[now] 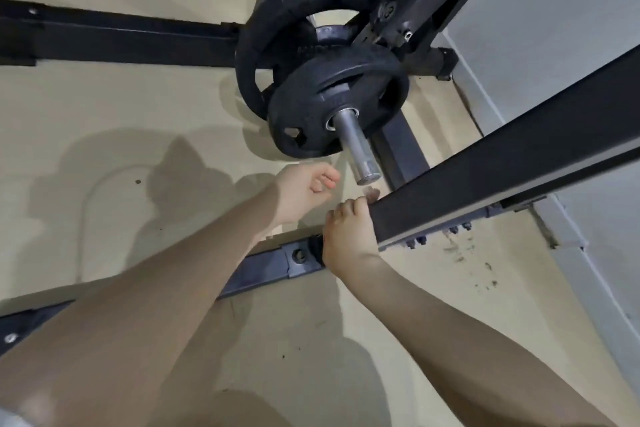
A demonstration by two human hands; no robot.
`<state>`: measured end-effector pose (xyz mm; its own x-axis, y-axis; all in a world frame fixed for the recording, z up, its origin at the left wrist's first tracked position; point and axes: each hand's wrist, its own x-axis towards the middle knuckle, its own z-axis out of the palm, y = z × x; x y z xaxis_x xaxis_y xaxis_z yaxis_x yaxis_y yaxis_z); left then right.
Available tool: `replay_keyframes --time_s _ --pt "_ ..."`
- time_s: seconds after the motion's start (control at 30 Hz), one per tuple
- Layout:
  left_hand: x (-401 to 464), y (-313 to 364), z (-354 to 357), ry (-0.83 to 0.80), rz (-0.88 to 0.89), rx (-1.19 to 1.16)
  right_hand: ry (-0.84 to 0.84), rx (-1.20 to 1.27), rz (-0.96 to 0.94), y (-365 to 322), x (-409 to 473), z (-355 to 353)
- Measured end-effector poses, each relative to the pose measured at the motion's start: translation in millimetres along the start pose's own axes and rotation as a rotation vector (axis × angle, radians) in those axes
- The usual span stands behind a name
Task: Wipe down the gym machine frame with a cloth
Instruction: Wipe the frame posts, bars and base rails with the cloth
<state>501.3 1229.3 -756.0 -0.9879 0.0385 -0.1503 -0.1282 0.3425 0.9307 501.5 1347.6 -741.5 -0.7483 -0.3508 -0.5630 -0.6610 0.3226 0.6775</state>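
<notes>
Presently, my right hand (348,236) clasped the black square steel frame bar (502,180), probably steadying me; my left hand (304,189) hung loose, holding nothing; no cloth visible.

Right hand (349,239) fingers wrap behind black beam (502,180); fingertips mostly hidden, can't tell if they hold a cloth. Beam runs off right edge. Left hand (304,187) palm faces away, fingers loosely curled. Both forearms cut by bottom edge. Rear plate (277,42) partly hidden by front plate (329,104). Plate lettering too blurred to read. Floor bar (104,38) cut at left edge.
</notes>
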Motion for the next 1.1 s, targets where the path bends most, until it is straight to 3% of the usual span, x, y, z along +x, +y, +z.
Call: replay_keyframes --time_s 0.17,0.27,0.37,0.53,0.7,0.8,0.9,1.0,1.1 --pt "-37.1 -66.3 37.2 -0.158 -0.141 0.224 -0.035 -0.085 -0.095 -31.9 15.5 11.1" --pt "-30.0 -73.2 49.0 -0.176 -0.218 0.39 0.086 -0.172 -0.009 1.8 -4.6 1.9" --pt "-17.6 -70.5 52.9 -0.225 -0.217 0.528 0.141 -0.064 0.074 19.5 -15.6 4.0" --pt "-18.9 -78.7 55.5 -0.179 -0.177 0.562 -0.102 0.017 -0.026 -24.2 17.6 4.6" --pt "-21.6 -79.9 55.0 -0.165 -0.193 0.54 -0.01 -0.05 -0.094 -22.2 17.6 9.8" --pt "-23.0 -78.6 52.9 -0.2 -0.254 0.501 0.102 -0.127 -0.025 22.1 -12.7 -2.7" --pt "-21.3 -55.2 51.1 -0.25 -0.257 0.607 0.254 -0.07 0.125 75.9 -48.8 -15.2" --pt "-18.3 -9.8 39.5 -0.251 -0.132 0.544 0.638 0.045 0.226 117.6 -75.2 -20.7" --pt "-22.6 47.8 22.8 -0.141 0.013 0.248 1.073 0.122 0.197 124.8 -102.5 -1.8"
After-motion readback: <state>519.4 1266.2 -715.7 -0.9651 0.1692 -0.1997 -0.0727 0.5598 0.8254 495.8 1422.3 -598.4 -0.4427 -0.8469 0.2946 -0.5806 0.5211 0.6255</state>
